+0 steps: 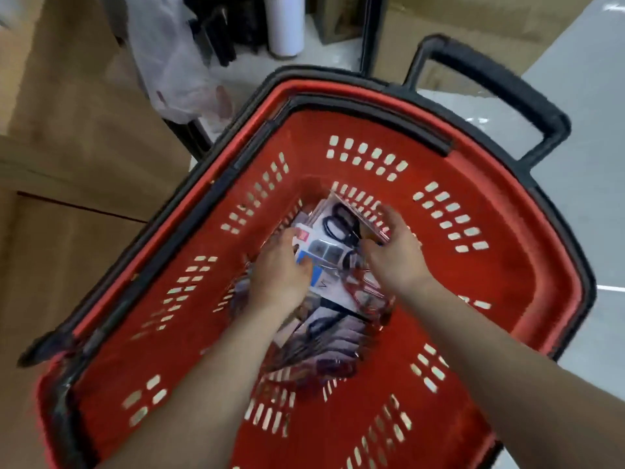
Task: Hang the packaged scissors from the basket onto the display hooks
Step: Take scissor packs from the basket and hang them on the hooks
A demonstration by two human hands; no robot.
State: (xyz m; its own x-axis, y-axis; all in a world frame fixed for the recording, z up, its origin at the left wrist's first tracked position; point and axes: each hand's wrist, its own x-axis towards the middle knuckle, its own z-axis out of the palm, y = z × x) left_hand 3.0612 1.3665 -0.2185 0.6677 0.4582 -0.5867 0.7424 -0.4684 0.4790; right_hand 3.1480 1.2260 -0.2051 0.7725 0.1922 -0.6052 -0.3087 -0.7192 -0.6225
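A red plastic basket (473,286) with black rim and handle fills the view from above. Several packaged scissors (338,225) with black handles lie in a heap at its bottom. Both my hands reach down into it. My left hand (280,269) has its fingers curled over a pack with a blue and white card on the left of the heap. My right hand (395,255) grips the edge of a clear pack that is tilted up against the far wall. More packs (324,346) lie nearer to me between my forearms. No display hooks are in view.
Brown cardboard boxes (67,164) stand to the left of the basket. A crumpled plastic bag (176,69) and a white roll (284,25) sit beyond it by a black rack. Pale floor (581,96) shows at the right.
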